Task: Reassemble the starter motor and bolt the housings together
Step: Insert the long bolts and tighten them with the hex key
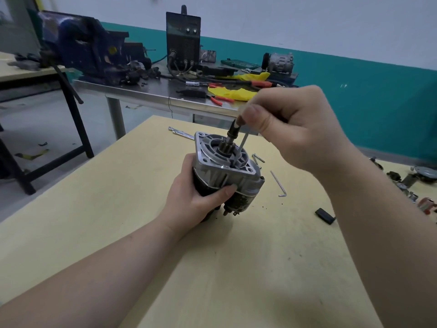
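Our left hand (196,197) grips the starter motor (224,171) upright on the pale wooden table (118,221); our right hand (295,129) pinches a hex key (241,145) into its flange. Another hex key (277,183) lies beside. Behind, a steel bench (151,91) carries a blue vise (82,43) against a teal-banded wall (366,95).

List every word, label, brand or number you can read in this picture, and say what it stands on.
None can be read.
Blue vise: a yellow sticker, too blurred to read.
Black welding machine: front panel markings too small to read.
Starter motor, held by the left hand: no legible marking shows.
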The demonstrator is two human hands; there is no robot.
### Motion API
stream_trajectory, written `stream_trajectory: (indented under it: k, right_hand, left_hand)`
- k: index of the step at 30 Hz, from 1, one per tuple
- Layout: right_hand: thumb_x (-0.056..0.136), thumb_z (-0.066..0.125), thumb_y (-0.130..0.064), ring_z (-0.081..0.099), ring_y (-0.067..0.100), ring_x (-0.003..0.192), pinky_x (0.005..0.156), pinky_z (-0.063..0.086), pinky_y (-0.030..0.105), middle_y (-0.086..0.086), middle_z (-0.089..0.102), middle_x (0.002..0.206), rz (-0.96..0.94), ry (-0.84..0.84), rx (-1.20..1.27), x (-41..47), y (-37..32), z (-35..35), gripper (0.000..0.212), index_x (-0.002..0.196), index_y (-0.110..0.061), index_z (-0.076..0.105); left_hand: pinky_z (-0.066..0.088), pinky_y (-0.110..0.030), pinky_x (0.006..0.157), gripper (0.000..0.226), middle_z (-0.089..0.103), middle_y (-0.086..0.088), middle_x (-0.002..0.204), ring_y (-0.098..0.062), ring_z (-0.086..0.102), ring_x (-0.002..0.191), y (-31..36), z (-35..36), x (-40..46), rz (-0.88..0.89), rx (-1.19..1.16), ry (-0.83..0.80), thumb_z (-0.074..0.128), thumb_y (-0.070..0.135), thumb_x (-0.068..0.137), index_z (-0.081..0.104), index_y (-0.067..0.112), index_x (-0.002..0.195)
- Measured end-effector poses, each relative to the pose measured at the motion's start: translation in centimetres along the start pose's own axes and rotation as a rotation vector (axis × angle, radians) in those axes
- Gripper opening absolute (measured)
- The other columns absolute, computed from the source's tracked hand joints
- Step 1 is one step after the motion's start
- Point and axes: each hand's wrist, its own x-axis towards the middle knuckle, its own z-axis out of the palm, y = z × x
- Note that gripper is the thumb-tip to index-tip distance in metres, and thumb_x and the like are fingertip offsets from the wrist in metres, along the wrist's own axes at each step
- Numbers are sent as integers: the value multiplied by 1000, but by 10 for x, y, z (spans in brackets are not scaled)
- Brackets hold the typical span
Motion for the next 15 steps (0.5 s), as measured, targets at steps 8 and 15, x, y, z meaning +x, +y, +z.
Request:
stream_trajectory:
  k: [8,15]
  right_hand:
    - [107,61,-32,39,18,52,52,31,33,0,51,56,154,-124,-41,21,-10,-2,32,89,-11,77]
    - [102,66,-33,30,15,43,55,13,38,1,51,53,670,-34,806,6,-2,10,32,101,-1,72]
  left_hand:
    - [59,-18,86,67,73,22,127,-3,71,117,1,1,-2,-22,-18,-6,93,59,72,51,64,124]
    - [55,-13,88,64,73,24,127,0,69,118,1,0,-1,-3,-11,-12,91,55,73,51,67,121]
